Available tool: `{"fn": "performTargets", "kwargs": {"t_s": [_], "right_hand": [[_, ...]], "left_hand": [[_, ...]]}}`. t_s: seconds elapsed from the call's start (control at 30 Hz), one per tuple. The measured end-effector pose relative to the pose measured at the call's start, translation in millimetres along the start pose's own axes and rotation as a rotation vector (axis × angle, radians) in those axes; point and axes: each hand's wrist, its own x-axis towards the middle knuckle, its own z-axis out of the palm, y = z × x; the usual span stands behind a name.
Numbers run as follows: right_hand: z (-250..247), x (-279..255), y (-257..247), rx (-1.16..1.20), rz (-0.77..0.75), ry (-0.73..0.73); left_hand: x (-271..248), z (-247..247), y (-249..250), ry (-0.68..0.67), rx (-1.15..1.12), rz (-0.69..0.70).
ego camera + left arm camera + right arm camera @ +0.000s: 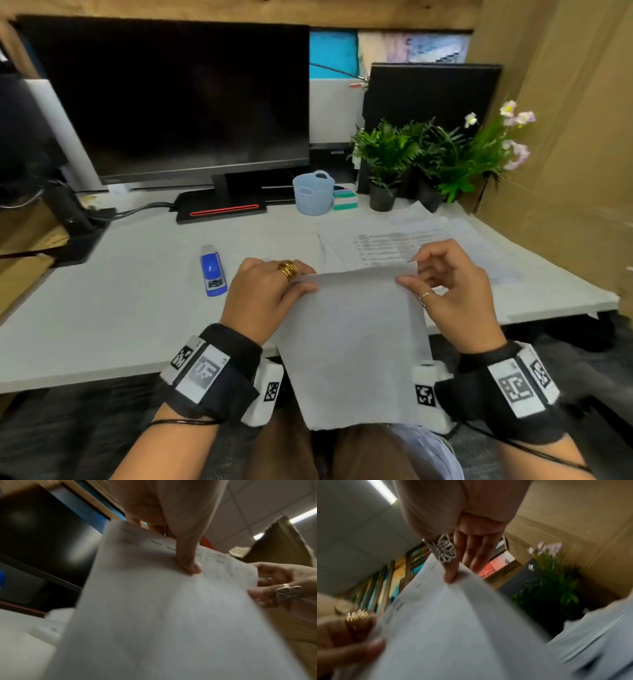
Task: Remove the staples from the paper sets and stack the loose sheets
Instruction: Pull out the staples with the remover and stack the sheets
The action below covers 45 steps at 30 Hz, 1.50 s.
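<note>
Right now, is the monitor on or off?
Looks off: the monitor screen is uniformly black, with no image or glow visible.

I am sitting at an office desk (pixel 102 308), pale and flat, boxed in by cardboard panels (pixel 565 120) on my right. A dark monitor (pixel 171 99) stands at the far left on its stand, with cables beside it. Near me lies a blue stapler (pixel 213 270). Printed sheets (pixel 411 236) spread to the right, and far right stand potted plants (pixel 411 154) next to a small blue basket (pixel 313 193).
</note>
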Motion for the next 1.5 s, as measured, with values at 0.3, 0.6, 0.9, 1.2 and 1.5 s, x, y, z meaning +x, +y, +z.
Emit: {"fn": "performTargets", "kwargs": {"t_s": [0.3,0.6,0.9,1.2,1.5], "right_hand": [[-58.5,-48.0,45.8,-0.835,0.168,-0.709],[-116.6,-116.6,140.7,-0.524,0.626,-0.543],[-78.9,-159.2,245.4,-0.587,0.834,-0.734],[-52.1,-189.1,271.1,-0.798,0.706,-0.933],[-4.6,-236.4,232.2,-0.811,0.479,-0.993]], "left_hand": [[16.3,112.8,81.7,-0.325,-0.138,0.218],[29.0,183.1,100.1,-0.664,0.187,0.169],[31.4,199.5,89.2,-0.702,0.184,0.208],[34.6,199.0,91.9,-0.727,0.200,0.205],[35.7,197.9,93.8,-0.725,0.209,0.199]]}}
